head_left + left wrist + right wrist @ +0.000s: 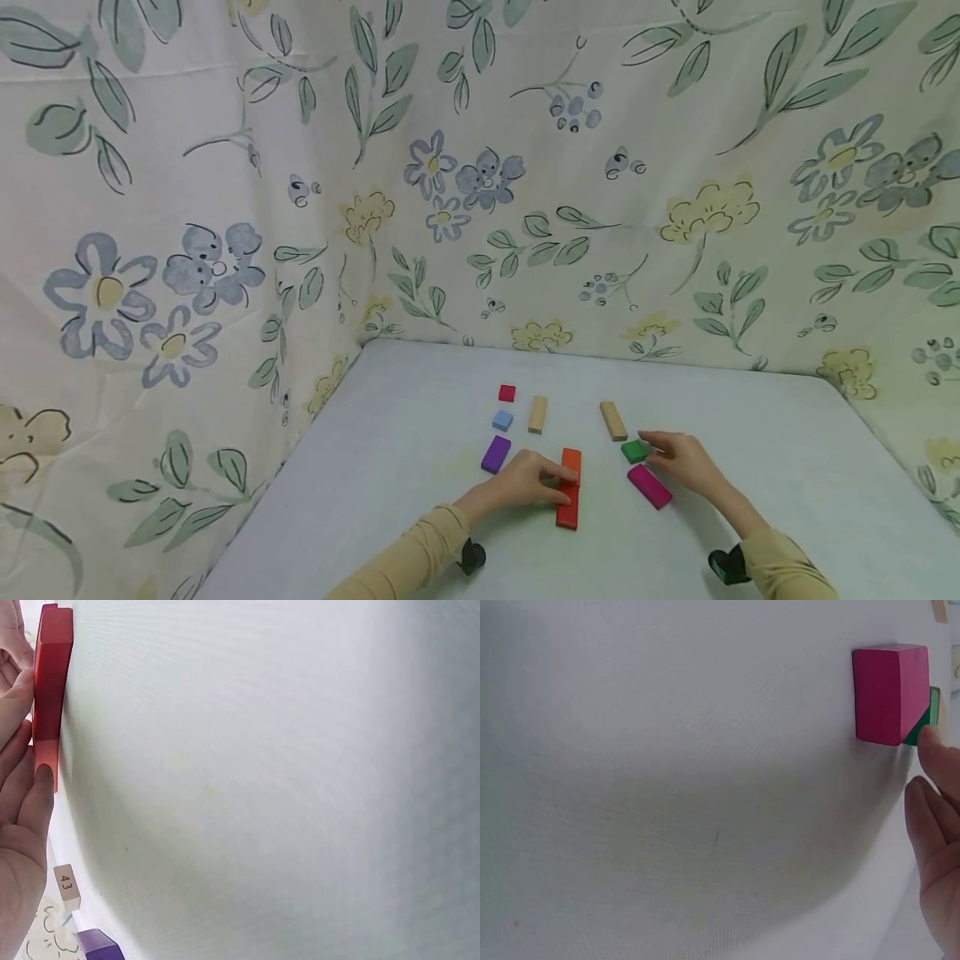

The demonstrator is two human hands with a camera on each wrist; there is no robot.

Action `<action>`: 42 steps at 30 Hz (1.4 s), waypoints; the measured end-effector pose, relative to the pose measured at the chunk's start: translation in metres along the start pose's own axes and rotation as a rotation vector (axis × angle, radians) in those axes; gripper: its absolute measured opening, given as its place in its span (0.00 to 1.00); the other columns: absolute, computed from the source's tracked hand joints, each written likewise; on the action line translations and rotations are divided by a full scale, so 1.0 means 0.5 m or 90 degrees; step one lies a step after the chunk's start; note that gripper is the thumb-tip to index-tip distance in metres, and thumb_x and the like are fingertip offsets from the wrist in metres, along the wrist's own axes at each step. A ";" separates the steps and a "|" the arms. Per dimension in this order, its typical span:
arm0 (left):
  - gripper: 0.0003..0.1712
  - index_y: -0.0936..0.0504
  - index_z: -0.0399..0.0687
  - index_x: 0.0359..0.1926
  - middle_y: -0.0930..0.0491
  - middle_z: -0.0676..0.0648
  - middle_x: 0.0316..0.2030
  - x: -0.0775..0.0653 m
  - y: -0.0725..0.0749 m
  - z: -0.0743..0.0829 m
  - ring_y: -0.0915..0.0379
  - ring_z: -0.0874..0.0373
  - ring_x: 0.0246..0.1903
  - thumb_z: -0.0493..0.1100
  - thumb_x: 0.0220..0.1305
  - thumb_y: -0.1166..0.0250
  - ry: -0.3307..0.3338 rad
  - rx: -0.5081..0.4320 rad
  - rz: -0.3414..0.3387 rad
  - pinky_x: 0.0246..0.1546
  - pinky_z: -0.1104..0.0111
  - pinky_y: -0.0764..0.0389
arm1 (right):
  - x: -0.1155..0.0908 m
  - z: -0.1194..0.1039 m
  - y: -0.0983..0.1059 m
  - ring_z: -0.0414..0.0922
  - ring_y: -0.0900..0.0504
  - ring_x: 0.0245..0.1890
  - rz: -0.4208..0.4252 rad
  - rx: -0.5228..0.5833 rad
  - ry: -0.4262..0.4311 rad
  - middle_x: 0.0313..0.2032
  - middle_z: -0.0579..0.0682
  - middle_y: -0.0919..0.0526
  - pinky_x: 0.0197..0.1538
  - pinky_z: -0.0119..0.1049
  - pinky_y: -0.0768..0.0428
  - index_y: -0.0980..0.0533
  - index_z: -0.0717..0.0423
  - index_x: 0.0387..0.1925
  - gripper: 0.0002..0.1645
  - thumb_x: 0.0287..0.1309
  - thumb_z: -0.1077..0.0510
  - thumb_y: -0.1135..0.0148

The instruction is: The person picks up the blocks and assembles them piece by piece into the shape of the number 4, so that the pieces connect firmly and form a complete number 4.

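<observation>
- I judge the work partway: a red oblong wooden block (567, 514) and an orange oblong wooden block (572, 457) lie end to end, lower centre of the head view.
- I see the left hand (525, 481) touching both; whether it pinches, I cannot tell.
- The right hand (684, 460) holds thumb and finger apart at a green square wooden block (633, 452), right of lower centre.
- I count 6 more untouched, including a magenta oblong wooden block (649, 487).

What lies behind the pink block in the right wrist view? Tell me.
Part of a green block shows behind the pink block, which covers some of it; anything fully hidden can't be seen.
</observation>
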State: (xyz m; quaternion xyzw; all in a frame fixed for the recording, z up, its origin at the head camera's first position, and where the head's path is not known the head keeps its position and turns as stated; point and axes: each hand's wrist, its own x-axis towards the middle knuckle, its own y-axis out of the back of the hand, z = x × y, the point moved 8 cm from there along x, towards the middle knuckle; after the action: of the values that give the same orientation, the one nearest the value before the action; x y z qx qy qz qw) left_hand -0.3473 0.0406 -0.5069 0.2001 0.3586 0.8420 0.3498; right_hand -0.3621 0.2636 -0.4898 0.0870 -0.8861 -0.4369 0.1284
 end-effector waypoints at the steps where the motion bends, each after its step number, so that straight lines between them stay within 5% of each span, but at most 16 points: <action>1: 0.21 0.17 0.56 0.51 0.17 0.57 0.48 0.000 0.000 0.000 0.25 0.75 0.46 0.47 0.55 0.30 -0.002 0.001 0.000 0.44 0.82 0.27 | 0.001 0.001 -0.002 0.61 0.20 0.49 -0.003 -0.005 0.002 0.50 0.68 0.20 0.44 0.43 0.18 0.25 0.70 0.53 0.24 0.52 0.69 0.36; 16: 0.20 0.17 0.57 0.51 0.17 0.58 0.48 0.002 -0.002 -0.003 0.25 0.76 0.46 0.48 0.55 0.30 -0.013 0.009 0.003 0.45 0.82 0.26 | 0.010 0.011 -0.014 0.58 0.18 0.47 -0.015 -0.033 0.011 0.47 0.65 0.18 0.45 0.44 0.18 0.23 0.68 0.51 0.22 0.52 0.70 0.36; 42: 0.20 0.16 0.56 0.51 0.16 0.57 0.48 0.001 -0.001 -0.002 0.28 0.77 0.39 0.48 0.55 0.30 -0.004 -0.001 0.000 0.37 0.84 0.29 | -0.014 0.015 -0.007 0.59 0.16 0.42 0.046 -0.005 -0.007 0.44 0.66 0.17 0.41 0.43 0.17 0.23 0.68 0.47 0.19 0.50 0.69 0.34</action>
State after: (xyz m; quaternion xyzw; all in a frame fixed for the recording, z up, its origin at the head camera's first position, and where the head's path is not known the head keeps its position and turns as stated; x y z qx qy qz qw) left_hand -0.3482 0.0407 -0.5079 0.2024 0.3569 0.8418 0.3509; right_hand -0.3578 0.2689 -0.4982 0.0520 -0.8875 -0.4361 0.1397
